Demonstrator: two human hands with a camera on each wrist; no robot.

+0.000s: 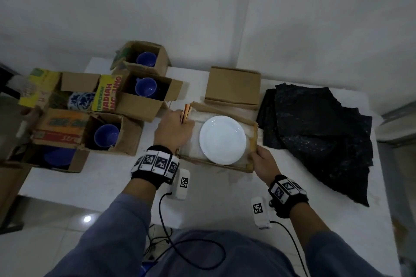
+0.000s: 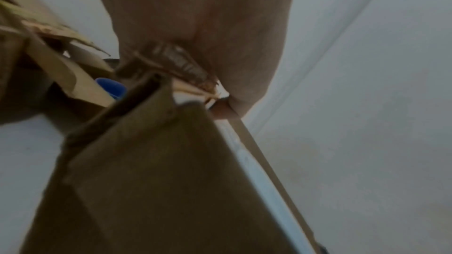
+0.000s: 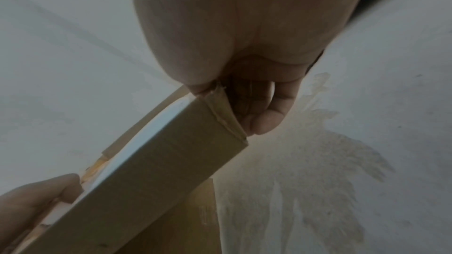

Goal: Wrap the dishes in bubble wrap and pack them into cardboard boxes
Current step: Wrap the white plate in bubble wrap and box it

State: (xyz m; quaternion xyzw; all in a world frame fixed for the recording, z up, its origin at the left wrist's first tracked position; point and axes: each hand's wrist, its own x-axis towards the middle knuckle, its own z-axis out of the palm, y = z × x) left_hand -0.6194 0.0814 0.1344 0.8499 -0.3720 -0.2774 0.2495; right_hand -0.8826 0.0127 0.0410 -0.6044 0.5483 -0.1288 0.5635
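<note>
- Shallow cardboard box in the middle of the white counter, flaps up, clear wrap lining the inside.
- White plate lying flat in that box, on the lining, unwrapped.
- Left hand clamped on the box's far-left corner, thumb and fingers pinching the folded flap.
- Right hand gripping the near-right corner, fingers curled round the box edge.
- Hands apart, one at each opposite corner of the box.
- Closed cardboard box just behind.
- Pile of black bubble wrap to the right, near the box.
- Open boxes to the left with blue cups inside; one patterned blue-and-white dish among them.
</note>
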